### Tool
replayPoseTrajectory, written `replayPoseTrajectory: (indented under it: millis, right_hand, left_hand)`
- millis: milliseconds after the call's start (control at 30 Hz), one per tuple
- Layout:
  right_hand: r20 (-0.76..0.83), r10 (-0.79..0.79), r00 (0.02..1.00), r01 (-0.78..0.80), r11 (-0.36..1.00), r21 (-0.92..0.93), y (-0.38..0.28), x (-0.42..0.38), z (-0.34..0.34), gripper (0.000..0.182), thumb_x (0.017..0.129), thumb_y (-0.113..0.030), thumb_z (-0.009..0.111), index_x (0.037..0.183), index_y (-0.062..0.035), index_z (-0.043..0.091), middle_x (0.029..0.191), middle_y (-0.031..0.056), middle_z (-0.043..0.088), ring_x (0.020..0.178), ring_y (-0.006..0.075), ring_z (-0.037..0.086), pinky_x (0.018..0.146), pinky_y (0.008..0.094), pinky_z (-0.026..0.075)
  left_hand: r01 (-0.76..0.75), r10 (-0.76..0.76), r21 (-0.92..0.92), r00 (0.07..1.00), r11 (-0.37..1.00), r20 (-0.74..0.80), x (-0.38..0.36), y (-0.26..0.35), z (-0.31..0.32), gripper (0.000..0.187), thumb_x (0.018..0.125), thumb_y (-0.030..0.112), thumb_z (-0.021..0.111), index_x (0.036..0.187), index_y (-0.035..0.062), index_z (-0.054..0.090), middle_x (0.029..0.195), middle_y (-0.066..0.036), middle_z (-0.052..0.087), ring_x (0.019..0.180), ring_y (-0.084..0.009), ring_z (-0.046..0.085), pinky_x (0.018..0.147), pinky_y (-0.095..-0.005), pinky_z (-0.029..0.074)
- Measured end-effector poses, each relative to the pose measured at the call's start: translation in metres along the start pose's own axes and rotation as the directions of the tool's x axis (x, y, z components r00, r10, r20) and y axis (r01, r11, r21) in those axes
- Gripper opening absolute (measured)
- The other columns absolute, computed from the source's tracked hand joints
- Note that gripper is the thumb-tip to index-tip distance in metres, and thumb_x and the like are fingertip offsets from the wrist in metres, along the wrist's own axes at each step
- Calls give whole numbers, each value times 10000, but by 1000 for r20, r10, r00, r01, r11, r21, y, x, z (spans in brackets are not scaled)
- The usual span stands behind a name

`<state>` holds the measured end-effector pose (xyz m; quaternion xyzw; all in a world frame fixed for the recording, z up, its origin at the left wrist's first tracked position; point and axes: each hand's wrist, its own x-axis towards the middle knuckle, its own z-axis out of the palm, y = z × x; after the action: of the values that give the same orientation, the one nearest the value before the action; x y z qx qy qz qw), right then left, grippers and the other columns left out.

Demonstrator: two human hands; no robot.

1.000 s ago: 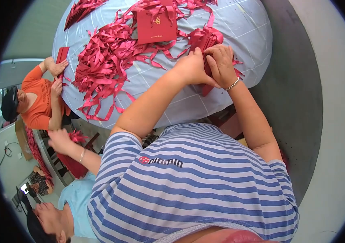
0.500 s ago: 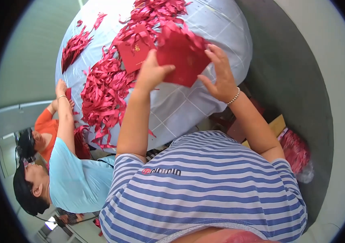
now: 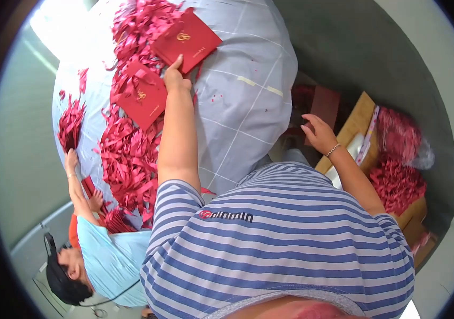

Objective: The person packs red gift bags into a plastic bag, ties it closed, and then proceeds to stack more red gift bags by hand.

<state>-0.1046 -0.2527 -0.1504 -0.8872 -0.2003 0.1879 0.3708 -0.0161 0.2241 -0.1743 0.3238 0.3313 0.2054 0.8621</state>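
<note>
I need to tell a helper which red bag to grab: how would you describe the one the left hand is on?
Start at the table under its pale grey cloth, with red ribbons heaped along one side. Two red bags lie there; the left hand touches the far bag, flat with handles hidden, while the other bag shows ribbon handles.

A small hand-assembly workshop. Loose red ribbons [image 3: 126, 154] and red gift bags [image 3: 187, 40] cover the cloth-covered table [image 3: 243, 101] beyond the fingers; a co-worker [image 3: 99, 239] sits alongside.

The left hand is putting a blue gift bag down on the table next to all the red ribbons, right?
Not quite: the gift bag under the left hand is red, not blue, as the head view shows. It does lie on the table beside the red ribbons.
</note>
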Motion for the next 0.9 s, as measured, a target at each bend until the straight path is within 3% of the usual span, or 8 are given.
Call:
replayPoseTrajectory:
  millis: [167,333,533,567,700,767,833,900]
  right_hand:
    - [-39,255,966,-254,967,23,48,-72,22,290,931,-185,621,1168,-18,605,1041,165,678,955,271,668,818,351,531]
    - [2,372,928,-372,928,21,52,-117,42,297,938,-210,605,1163,-16,606,1027,169,689,937,289,678,826,361,529]
    - [21,380,925,-380,922,70,78,-152,64,280,927,-230,618,1124,-30,623,988,157,692,898,297,677,793,373,531]
    - [14,376,927,-376,925,50,90,-157,70,277,918,-235,619,1109,-34,624,977,159,686,880,311,669,776,387,526]
    - [-115,436,892,-422,897,129,121,-190,77,250,897,-252,631,1048,-52,629,911,167,686,866,352,661,758,421,524]
    - [-140,552,822,-526,831,183,138,-217,83,245,912,-239,624,1065,-48,635,933,153,705,879,300,687,789,384,543]
    - [-171,625,761,-576,773,266,162,-244,98,255,910,-244,629,1064,-41,634,932,154,708,886,297,690,790,386,545]
    - [-219,682,698,-625,729,279,182,-279,119,287,900,-258,642,1092,-45,622,928,151,710,887,293,691,789,390,546]
  left_hand:
    - [-259,347,397,923,881,-168,-20,-20,12,633,866,74,688,1376,-83,346,1278,-187,550,1075,-323,615,910,-413,535]
    - [-159,536,824,822,544,-195,-42,-27,25,816,825,241,722,1395,-123,265,1444,-281,343,1342,-379,376,1149,-409,276]
    - [-281,562,804,823,524,-78,-49,-34,20,741,794,185,735,1325,-127,322,1335,-299,417,1221,-378,495,1039,-431,429]
    - [-336,544,721,836,605,-67,-58,-37,20,728,757,182,764,1260,-155,360,1229,-308,505,1059,-385,595,898,-434,526]
    - [-155,509,910,858,385,-69,-67,-35,11,665,671,314,864,978,-201,575,996,-300,667,837,-348,691,710,-426,589]
    - [-242,509,919,859,311,54,-86,-49,5,820,725,345,827,1179,-210,430,1169,-332,583,978,-384,652,812,-453,577]
    - [-26,525,1000,851,-5,24,-125,-64,13,855,792,399,757,1275,-177,349,1303,-349,459,1145,-431,557,956,-501,500]
    - [-36,472,973,870,-230,144,-169,-84,20,894,834,445,697,1355,-154,286,1372,-359,351,1291,-476,401,1081,-537,359]
